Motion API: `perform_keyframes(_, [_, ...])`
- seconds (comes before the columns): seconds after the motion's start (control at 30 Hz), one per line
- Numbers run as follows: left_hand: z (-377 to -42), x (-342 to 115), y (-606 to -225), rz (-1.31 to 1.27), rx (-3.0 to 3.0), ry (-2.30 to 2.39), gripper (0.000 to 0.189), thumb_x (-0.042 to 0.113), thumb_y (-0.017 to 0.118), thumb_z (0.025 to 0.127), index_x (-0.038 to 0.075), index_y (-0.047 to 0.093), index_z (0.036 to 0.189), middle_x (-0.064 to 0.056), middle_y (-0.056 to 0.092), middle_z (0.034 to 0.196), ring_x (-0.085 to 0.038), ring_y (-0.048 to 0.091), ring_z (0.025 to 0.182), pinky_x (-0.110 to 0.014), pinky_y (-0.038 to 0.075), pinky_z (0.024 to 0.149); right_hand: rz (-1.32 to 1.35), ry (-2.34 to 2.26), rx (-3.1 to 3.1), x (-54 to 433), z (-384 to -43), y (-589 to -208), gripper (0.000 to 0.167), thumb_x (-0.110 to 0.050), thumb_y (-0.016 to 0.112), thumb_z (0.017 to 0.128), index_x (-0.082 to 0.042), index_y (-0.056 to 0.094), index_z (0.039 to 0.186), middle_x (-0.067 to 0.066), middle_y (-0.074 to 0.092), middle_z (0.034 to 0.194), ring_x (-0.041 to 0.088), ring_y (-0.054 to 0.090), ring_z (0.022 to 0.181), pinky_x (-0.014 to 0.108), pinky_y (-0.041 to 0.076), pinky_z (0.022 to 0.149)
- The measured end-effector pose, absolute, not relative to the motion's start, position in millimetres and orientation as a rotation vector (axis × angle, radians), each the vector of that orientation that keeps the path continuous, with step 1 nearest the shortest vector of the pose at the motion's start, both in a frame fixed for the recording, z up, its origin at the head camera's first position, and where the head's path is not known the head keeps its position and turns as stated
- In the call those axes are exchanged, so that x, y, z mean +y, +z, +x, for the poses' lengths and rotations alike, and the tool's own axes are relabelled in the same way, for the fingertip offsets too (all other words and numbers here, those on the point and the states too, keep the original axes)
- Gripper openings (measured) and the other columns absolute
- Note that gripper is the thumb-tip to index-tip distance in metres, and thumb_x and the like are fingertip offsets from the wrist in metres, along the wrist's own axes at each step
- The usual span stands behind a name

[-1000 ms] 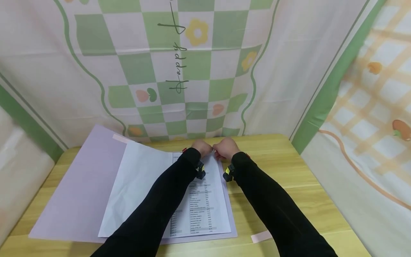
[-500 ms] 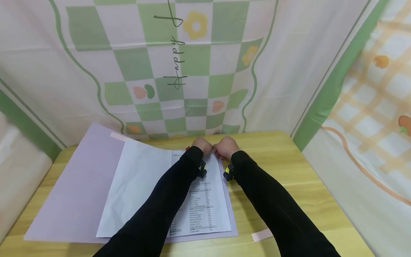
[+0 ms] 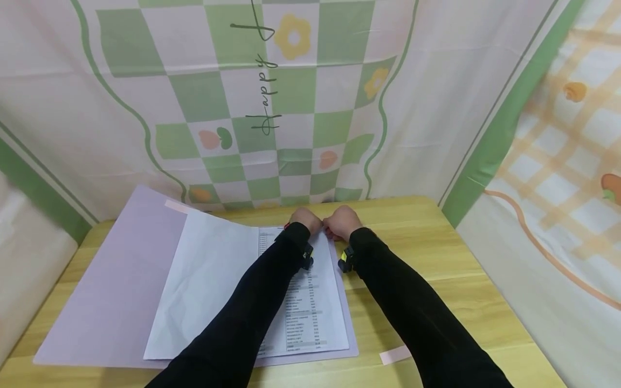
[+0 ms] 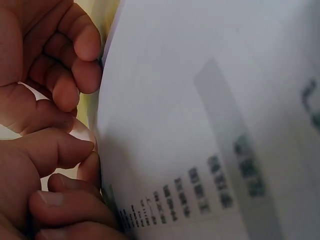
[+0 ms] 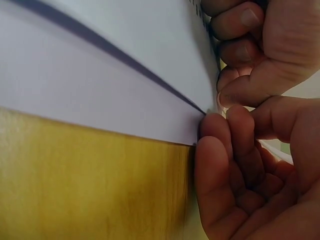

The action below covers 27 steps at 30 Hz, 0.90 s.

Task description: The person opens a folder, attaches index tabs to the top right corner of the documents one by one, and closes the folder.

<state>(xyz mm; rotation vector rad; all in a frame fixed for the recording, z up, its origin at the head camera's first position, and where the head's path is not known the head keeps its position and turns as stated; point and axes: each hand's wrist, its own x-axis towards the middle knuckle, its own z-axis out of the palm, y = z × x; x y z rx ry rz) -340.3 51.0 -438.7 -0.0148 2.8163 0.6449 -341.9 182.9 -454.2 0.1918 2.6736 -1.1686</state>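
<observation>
A lilac folder lies spread on the table, with a folded-back white sheet and a printed sheet on its right side. At the top right corner of these papers, my left hand and right hand meet thumb to thumb. In the left wrist view, a small pale translucent strip shows between them. The left thumb and forefinger pinch it at the paper's edge, and the right thumb tip presses at its other end. The right fingers curl beside the folder's corner.
One pink strip sits at the folder's upper left edge. Another pink strip lies on the wooden table, beside the right forearm. A patterned curtain hangs behind the table's back edge.
The left wrist has turned slightly and the left forearm shifted a little right. Both hands stay at the same corner; the camera view tilted slightly.
</observation>
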Motion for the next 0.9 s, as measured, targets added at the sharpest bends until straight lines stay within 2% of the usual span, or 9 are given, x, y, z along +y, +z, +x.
perform_keyframes(0.33, [-352.3,51.5,-454.5,0.019,2.863,0.581,0.031,0.028,0.067,0.088,-0.002,0.072,0.096,-0.011,0.068,0.106,-0.024,0.062,0.094,-0.030,0.049,0.083,0.132,-1.051,2.755,182.9,-344.5,-459.1,0.028,-0.015,0.062,0.088,-0.004,0.070,0.064,0.004,0.063,0.057,0.016,0.059,0.047,0.027,0.047,0.049])
perform_keyframes(0.57, [-354.7,44.9,-460.3,0.124,2.848,0.498,0.028,0.024,0.061,0.091,-0.001,0.072,0.092,-0.013,0.067,0.111,-0.023,0.061,0.098,-0.028,0.048,0.087,0.008,-0.858,2.927,179.9,-340.2,-456.5,0.037,-0.023,0.068,0.085,-0.009,0.058,0.053,0.003,0.054,0.049,0.021,0.055,0.046,0.032,0.044,0.056])
perform_keyframes(0.77, [-345.1,42.2,-450.9,0.099,2.809,0.561,0.020,0.017,0.060,0.087,0.002,0.066,0.076,-0.012,0.064,0.096,-0.024,0.059,0.088,-0.026,0.047,0.074,0.003,-0.788,2.981,177.1,-338.2,-456.3,0.036,-0.024,0.074,0.082,-0.008,0.054,0.056,0.005,0.054,0.061,0.027,0.056,0.064,0.036,0.045,0.066])
perform_keyframes(0.9, [-340.8,43.5,-443.9,0.074,2.808,0.585,0.020,0.020,0.064,0.087,0.003,0.064,0.076,-0.010,0.061,0.092,-0.024,0.057,0.086,-0.026,0.045,0.072,0.024,-0.805,2.974,179.5,-338.8,-455.9,0.035,-0.024,0.076,0.080,-0.007,0.056,0.058,0.007,0.055,0.063,0.028,0.056,0.066,0.036,0.045,0.066])
